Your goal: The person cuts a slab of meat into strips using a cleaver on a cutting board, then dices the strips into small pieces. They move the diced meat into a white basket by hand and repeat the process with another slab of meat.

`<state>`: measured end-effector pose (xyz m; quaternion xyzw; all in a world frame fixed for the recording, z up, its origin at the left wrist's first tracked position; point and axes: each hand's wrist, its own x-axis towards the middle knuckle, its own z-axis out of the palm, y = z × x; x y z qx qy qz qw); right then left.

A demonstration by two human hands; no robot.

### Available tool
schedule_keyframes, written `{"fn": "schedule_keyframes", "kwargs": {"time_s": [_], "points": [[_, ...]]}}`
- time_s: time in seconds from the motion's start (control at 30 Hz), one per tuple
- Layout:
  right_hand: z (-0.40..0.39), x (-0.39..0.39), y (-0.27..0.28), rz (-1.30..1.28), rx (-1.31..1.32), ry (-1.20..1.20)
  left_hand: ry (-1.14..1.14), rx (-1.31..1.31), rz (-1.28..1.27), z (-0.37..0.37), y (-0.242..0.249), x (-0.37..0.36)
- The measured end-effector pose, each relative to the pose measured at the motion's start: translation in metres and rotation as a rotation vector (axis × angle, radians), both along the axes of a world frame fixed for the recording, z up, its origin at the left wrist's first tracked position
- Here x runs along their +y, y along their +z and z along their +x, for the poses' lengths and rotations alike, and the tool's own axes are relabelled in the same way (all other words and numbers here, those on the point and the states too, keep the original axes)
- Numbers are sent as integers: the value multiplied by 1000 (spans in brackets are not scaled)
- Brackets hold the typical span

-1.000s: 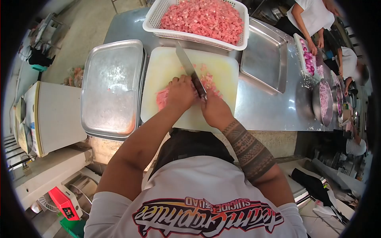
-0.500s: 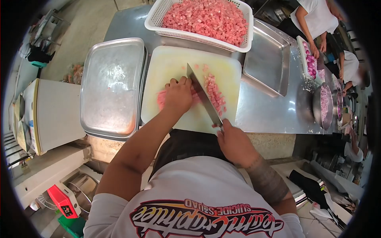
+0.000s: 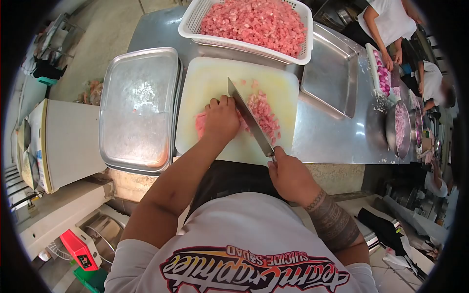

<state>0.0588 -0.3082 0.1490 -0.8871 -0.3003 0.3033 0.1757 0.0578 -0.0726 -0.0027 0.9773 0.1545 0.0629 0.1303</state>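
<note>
My right hand is wrapped round the handle of a large knife. The blade slants up and left across the white cutting board, close beside the fingers of my left hand. Those fingers are curled and press down on a piece of raw pink meat, mostly covered by the hand. To the right of the blade lies a pile of diced meat, with a few loose bits near the board's far side.
Beyond the board stands a white perforated basket heaped with diced meat. A lidded metal tray lies left, a shallow metal pan right. Farther right, a co-worker's hands are at a tray of purple onions near a metal bowl.
The knife blade has shifted slightly left, toward my left hand. The diced pile right of the blade looks wider and more spread. My left hand stays on the meat.
</note>
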Motion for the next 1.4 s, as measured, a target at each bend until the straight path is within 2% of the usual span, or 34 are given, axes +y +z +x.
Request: {"fn": "schedule_keyframes", "kwargs": {"time_s": [0.03,0.13,0.23,0.37,0.4,0.47,0.57,0.67,0.77,0.87,0.97,1.07,1.17,1.27,1.4], "points": [[-2,-2,-7,35,16,2,-2,3,-11,0,2,0],[11,33,-75,116,-111,-7,2,29,-23,0,6,0],[29,68,-86,186,-142,-16,20,64,-5,4,7,0],[20,53,-98,253,-211,-33,-18,111,-113,-3,17,4],[15,44,-98,272,-234,-42,-61,19,-139,-8,11,9],[9,22,-75,107,-129,-105,-148,-159,-193,-26,-7,19],[10,-5,-73,6,-89,-174,-255,-81,169,-56,22,18],[12,-9,-68,-31,-151,-152,-286,-18,99,-51,15,27],[8,-9,-59,-38,-194,-126,-237,-1,113,-45,10,27],[6,-12,-60,18,-178,-132,-64,-22,133,-26,-3,30],[11,-17,-69,54,-123,-135,-73,-5,58,-15,15,36],[24,-17,-65,85,-73,-116,-120,-285,145,-13,8,41],[28,-18,-54,65,-51,-88,95,-159,-126,15,-10,46],[33,-15,-25,15,-46,-42,154,-62,54,19,-6,28],[42,-7,14,-48,67,68,124,23,82,21,5,23]]}}
